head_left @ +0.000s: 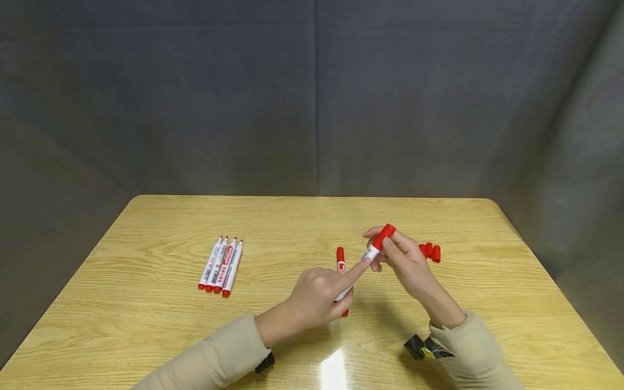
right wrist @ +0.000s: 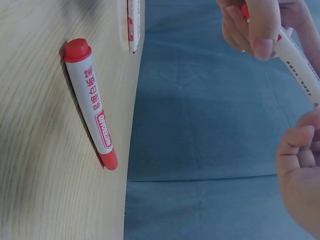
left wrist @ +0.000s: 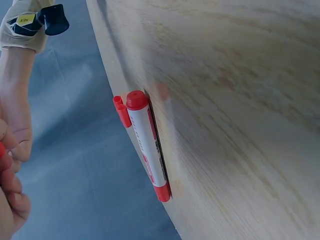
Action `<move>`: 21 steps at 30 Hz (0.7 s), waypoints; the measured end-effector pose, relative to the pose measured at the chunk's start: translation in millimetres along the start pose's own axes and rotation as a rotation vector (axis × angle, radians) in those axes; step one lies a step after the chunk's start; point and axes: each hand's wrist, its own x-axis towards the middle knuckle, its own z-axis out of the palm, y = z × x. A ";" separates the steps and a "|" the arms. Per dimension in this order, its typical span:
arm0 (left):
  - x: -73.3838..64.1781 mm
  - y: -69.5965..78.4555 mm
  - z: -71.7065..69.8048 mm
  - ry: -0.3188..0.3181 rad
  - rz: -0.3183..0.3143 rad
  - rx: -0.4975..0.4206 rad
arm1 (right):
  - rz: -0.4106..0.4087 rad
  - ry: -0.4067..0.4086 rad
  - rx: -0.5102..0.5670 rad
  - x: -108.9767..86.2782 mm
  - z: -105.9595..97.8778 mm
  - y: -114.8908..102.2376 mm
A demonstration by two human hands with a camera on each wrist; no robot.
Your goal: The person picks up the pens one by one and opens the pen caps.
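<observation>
Both hands hold one whiteboard marker [head_left: 372, 253], slanted above the table with its red cap [head_left: 384, 236] pointing up and to the right. My left hand [head_left: 317, 298] grips the white barrel from below, index finger stretched along it. Around the cap end, the fingers and thumb of my right hand [head_left: 407, 262] pinch it. In the right wrist view the barrel [right wrist: 300, 67] spans between the two hands. A second, capped marker [left wrist: 147, 145] lies on the table beneath, partly covered by the left hand in the head view.
Several uncapped markers [head_left: 221, 266] lie side by side on the left of the wooden table [head_left: 146, 325], tips pointing away. Three loose red caps [head_left: 436, 254] sit to the right, behind the right hand. A grey curtain [head_left: 312, 108] hangs behind the table.
</observation>
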 end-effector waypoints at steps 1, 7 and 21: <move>0.4 0.4 -0.1 0.007 0.011 0.008 | -0.001 -0.015 0.015 0.3 -0.1 -0.6; 0.9 2.1 -1.6 0.027 0.035 0.017 | 0.017 0.031 -0.050 0.6 1.6 -6.6; -3.2 5.8 -5.8 -0.138 -0.253 -0.689 | 0.035 0.051 -0.010 -1.0 -1.0 -9.1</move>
